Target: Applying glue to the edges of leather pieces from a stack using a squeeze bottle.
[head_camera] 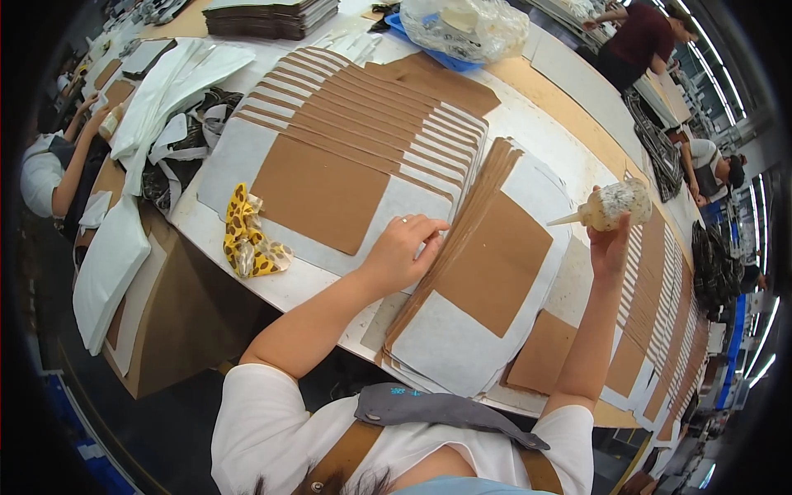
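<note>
My right hand (609,244) is raised and grips a glue-smeared plastic squeeze bottle (617,205), its narrow nozzle tilted to the left. My left hand (405,247) rests loosely curled at the right edge of a fanned row of white sheets with brown panels (322,201). A small gap shows between thumb and forefinger, and I see nothing held there. Just right of it lies a stack of similar white sheets with brown panels (495,263), their left edges bunched and brown. A smaller brown piece (541,352) lies partly under that stack, by the table's front edge.
A crumpled yellow spotted wrapper (250,238) lies left of the fanned sheets. Behind are a blue tray (442,55) with a plastic bag (470,28) and a stack of boards (272,18). More striped sheets (649,309) fan out at right. Several people work nearby.
</note>
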`<state>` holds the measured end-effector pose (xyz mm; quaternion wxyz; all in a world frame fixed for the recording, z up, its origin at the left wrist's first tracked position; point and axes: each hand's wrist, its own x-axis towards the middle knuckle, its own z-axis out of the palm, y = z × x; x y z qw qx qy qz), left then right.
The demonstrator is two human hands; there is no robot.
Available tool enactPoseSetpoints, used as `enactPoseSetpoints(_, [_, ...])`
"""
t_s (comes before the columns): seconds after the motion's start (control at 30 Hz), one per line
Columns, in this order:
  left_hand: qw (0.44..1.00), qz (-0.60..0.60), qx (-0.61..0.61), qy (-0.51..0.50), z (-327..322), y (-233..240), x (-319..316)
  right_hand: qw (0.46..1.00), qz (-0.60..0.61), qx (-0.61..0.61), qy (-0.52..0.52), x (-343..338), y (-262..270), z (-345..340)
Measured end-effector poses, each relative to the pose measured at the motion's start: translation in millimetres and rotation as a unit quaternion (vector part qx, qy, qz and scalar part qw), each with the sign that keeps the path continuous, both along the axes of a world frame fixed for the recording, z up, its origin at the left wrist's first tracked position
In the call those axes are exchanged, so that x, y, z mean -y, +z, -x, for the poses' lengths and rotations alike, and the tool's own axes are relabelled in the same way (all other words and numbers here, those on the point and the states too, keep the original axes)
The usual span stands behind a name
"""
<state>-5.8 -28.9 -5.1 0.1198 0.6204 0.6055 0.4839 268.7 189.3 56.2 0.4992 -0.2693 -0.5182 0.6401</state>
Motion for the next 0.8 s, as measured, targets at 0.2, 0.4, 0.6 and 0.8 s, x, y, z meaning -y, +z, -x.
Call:
enactPoseSetpoints(0.2, [0.999, -0.001, 0.01, -0.033, -1, -5, 3, 1.0, 0.02, 0.005, 0.008, 4, -13, 15])
enactPoseSetpoints(0.4, [0.999, 0.017, 0.015, -0.043, -2, -7, 1, 0.986, -0.05, 0.152, -0.053, 14, -5, 31])
enactPoseSetpoints(0.6, [1.0, 0.014, 0.006, -0.019, 3, 0, 0, 0.981, -0.106, 0.154, -0.052, 19, -5, 49])
enactPoseSetpoints(0.8, [0.999, 0.026, 0.006, -0.031, 2, 3, -1, 0.976, -0.115, 0.174, -0.06, 21, -8, 62])
